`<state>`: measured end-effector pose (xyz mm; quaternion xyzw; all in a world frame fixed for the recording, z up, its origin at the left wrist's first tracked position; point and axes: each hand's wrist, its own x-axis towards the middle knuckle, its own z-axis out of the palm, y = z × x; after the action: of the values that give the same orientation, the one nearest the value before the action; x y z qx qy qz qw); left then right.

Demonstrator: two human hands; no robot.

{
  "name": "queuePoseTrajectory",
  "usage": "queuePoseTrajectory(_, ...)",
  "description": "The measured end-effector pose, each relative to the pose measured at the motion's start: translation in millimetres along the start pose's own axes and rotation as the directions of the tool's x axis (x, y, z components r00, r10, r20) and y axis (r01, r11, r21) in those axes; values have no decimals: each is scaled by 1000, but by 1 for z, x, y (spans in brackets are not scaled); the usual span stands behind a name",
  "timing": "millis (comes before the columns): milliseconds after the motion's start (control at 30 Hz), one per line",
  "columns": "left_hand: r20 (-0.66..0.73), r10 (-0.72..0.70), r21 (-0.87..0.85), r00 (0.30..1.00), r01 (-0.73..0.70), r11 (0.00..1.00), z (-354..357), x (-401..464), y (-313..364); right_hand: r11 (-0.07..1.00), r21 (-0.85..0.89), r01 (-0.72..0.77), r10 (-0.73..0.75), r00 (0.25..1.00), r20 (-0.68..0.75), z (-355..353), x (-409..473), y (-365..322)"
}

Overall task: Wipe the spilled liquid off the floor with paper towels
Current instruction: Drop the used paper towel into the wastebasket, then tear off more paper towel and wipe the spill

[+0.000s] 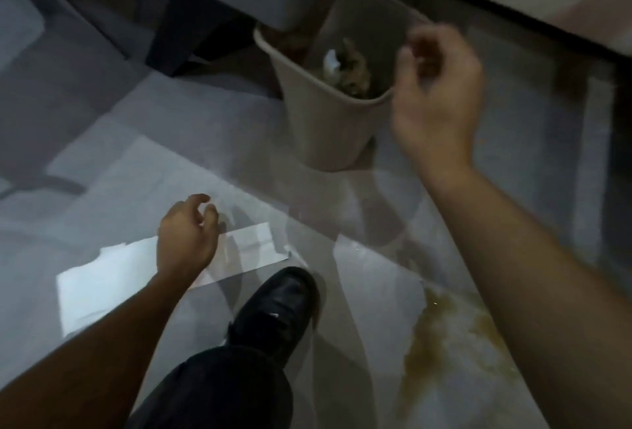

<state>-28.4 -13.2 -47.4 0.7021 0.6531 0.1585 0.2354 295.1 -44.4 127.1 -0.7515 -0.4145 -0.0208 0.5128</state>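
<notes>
right grip: right hand (437,96) hangs at the bin (328,120) rim, fingers loosely curled, nothing visible in them (blurred)
left grip: left hand (186,237) hovers over the paper towels (102,278), fingers relaxed, no contact I can confirm
towels: flat white sheets on the floor (376,278), left of the shoe (277,309)
bin: soiled wads inside
spill: brown puddle (444,336) on the floor, right of the shoe, well apart from the towels
risk: shoe near the puddle, so a step could track it or slip; glossy tile
risk: too few sheets smears rather than absorbs
</notes>
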Motion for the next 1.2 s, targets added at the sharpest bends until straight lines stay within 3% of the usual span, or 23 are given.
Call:
queuePoseTrajectory(100,-64,-124,100,990,130,986,-24,-23,-39,1000,18,-19,17,995,95,8,-90,5)
queuePoseTrajectory(167,-74,-225,154,972,234,960,-32,-37,-55,984,-51,-169,177,928,327,38,-143,5)
queuePoseTrajectory(233,-35,-409,234,912,405,884,-34,-48,-65,953,-224,-204,298,767,568,78,-182,4)
queuePoseTrajectory(300,25,-526,307,850,494,814,-33,-56,-70,904,-395,-165,414,568,711,113,-212,-4)
queuePoseTrajectory(333,52,-546,316,836,505,803,-33,-57,-72,864,-481,-149,489,480,728,129,-224,-10)
queuePoseTrajectory(400,78,-566,284,821,526,802,-33,-54,-74,784,-614,-96,595,398,698,152,-244,-19)
queuePoseTrajectory(467,79,-587,208,806,562,800,-35,-46,-76,750,-657,-74,623,412,665,165,-256,-25)
queuePoseTrajectory(567,37,-616,72,787,612,787,-47,-34,-74,806,-592,17,520,458,721,172,-259,-22)
queuePoseTrajectory(733,-7,-574,-404,819,523,751,-56,-32,-68,832,-517,-204,536,537,651,148,-213,20)
queuePoseTrajectory(833,-5,-617,-580,787,500,643,-61,-37,-78,797,-588,-142,532,627,569,115,-165,58)
queuePoseTrajectory(900,41,-659,-620,751,537,573,-64,-40,-89,798,-587,-133,517,651,555,88,-138,78)
queuePoseTrajectory(1067,52,-692,-542,720,602,586,-65,-54,-118,815,-578,-38,433,704,564,45,-102,108)
queuePoseTrajectory(1200,8,-753,-432,658,682,591,-73,-64,-146,764,-620,-179,538,708,458,28,-80,126)
